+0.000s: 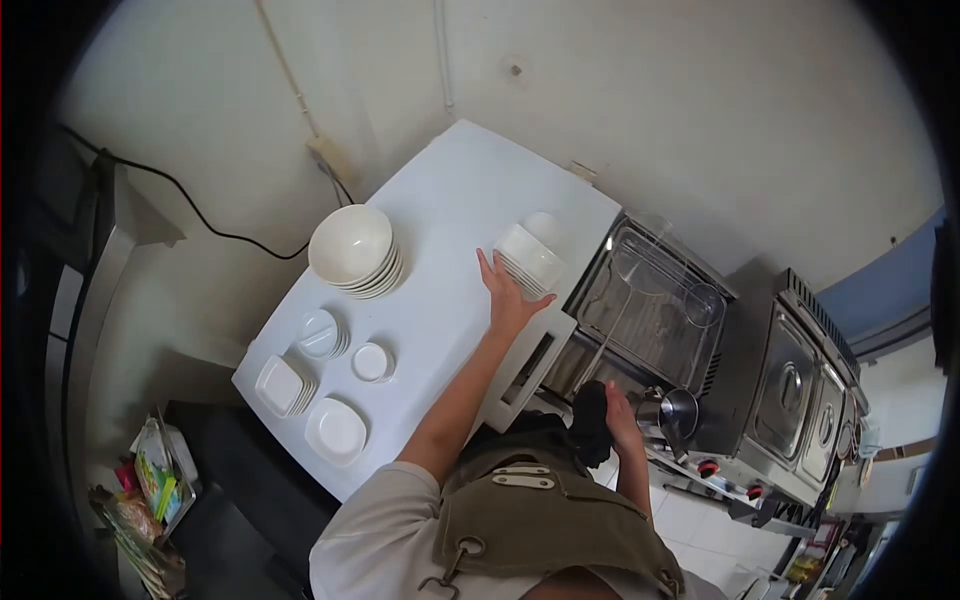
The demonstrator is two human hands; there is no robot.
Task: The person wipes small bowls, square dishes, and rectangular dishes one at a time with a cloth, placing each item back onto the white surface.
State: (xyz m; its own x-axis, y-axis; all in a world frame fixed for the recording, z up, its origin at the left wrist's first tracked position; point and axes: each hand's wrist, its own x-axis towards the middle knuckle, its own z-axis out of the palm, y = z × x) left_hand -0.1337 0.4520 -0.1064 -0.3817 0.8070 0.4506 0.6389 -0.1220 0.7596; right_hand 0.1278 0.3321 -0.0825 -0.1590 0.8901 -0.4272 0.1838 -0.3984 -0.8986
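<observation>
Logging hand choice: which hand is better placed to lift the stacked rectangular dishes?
Likely the left hand: it spreads at the rectangular dishes, while the right hand is off the white table.

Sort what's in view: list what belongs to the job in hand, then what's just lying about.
Likely part of the job:
- rectangular dishes, stacked, with the left hand at them
- perhaps the stacked bowls and square dishes on the same table

Apparently just lying about:
- packets
- metal pot
- lidded pans
</observation>
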